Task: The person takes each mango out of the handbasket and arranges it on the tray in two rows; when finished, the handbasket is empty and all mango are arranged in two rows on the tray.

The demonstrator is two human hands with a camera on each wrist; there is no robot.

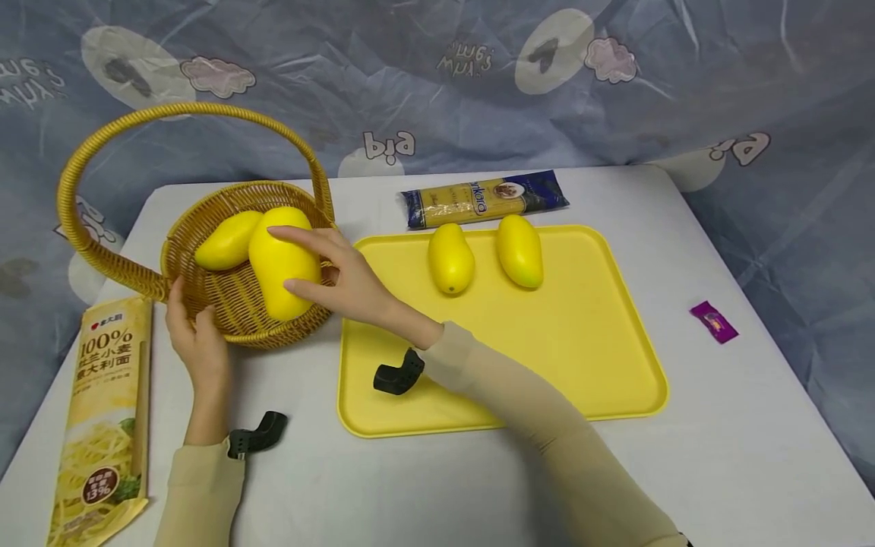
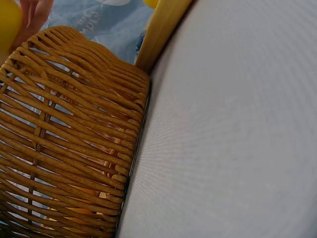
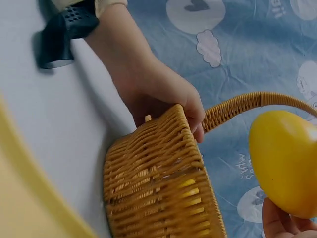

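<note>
Head view: one mango (image 1: 276, 262) is held in the right hand (image 1: 345, 273) over the mouth of the wicker basket (image 1: 270, 336), toward its right side. The fingers are clamped on the fruit from the right, thumb on the near part. The fruit's long axis runs roughly away from the person. Right wrist view: a gap shows between fruit and rim, the fruit being the higher. The left hand (image 1: 194, 338) grips the near-left rim beside one foot of the handle (image 1: 194, 110), fingers bent over the wicker. A second mango (image 1: 225, 247) lies inside, left of the held one; contact between the two cannot be confirmed from where I stand. Governing relation, in my judgement: the basket's mouth lies below the right hand, so height counts for more than sideways reach. A third mango (image 1: 451, 258) and a fourth mango (image 1: 519, 251) lie side by side near the far edge of the yellow tray (image 1: 547, 349), right of the basket.
</note>
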